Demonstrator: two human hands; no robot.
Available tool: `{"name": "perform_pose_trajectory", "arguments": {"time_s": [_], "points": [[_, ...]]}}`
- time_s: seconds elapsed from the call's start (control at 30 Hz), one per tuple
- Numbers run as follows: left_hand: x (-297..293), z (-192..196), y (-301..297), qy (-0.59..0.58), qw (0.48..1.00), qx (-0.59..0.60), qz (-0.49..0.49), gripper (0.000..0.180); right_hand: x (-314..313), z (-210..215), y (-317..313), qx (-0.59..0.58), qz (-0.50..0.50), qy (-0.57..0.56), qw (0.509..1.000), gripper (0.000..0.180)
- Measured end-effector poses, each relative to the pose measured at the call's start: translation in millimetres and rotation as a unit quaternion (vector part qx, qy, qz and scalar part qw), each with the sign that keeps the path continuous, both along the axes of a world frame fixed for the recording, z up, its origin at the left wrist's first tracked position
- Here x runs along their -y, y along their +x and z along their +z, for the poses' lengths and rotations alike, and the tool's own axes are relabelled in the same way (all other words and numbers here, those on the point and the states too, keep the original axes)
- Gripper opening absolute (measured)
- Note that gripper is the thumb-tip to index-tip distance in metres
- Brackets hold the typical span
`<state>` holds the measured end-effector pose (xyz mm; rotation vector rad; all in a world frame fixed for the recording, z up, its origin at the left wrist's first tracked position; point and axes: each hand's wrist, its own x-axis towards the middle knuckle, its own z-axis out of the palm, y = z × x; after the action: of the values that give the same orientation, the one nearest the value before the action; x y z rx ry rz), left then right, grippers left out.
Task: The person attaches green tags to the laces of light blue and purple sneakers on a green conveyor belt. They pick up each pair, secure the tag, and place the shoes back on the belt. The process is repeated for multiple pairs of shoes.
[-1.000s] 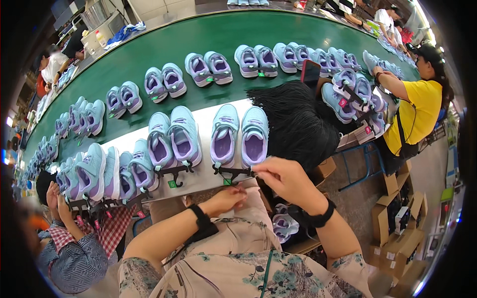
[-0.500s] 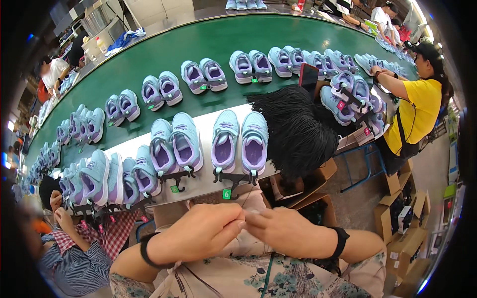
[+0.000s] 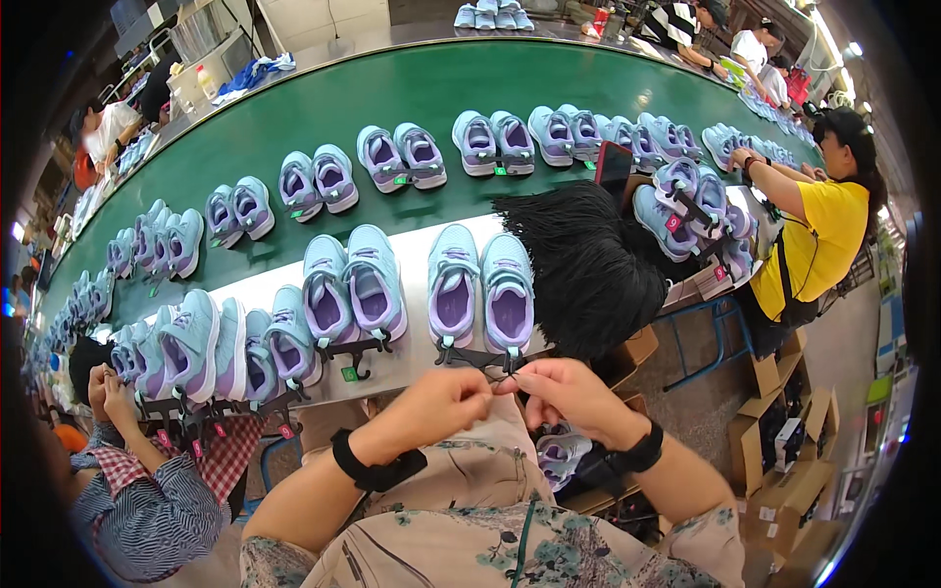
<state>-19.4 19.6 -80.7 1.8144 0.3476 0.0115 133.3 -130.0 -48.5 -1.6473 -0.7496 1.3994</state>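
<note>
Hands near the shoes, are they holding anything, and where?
Both hands, left hand and right hand, pinch a thin black string between their fingertips, just below the nearest pair of shoes.

Belt: a green conveyor [image 3: 412, 88] is curving across the far side, carrying pairs of shoes [image 3: 402, 157].
Right: a person in yellow [image 3: 823, 235] is sitting beside cardboard boxes [image 3: 784, 490].
Left: a person in stripes [image 3: 147, 510] is sitting near.

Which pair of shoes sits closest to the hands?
The pair on the white strip right above both hands, beside the black tassel pile; the other pairs lie farther left or on the green belt.
</note>
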Motion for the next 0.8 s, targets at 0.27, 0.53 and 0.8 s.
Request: {"name": "perform_pose_trajectory", "arguments": {"time_s": [0.27,0.53,0.8], "points": [[22,9,14,0.279,0.955,0.074,0.066,0.016,28,-24,-41,-0.293,-0.081,0.144,0.942,0.058],[-22,26,20,0.409,0.892,0.085,0.175,0.020,50,29,-35,0.437,0.071,0.320,0.837,0.051],[-14,-18,74,0.531,0.843,0.085,-0.023,0.038,-19,-62,74,0.741,0.078,0.177,0.643,0.002]]}}
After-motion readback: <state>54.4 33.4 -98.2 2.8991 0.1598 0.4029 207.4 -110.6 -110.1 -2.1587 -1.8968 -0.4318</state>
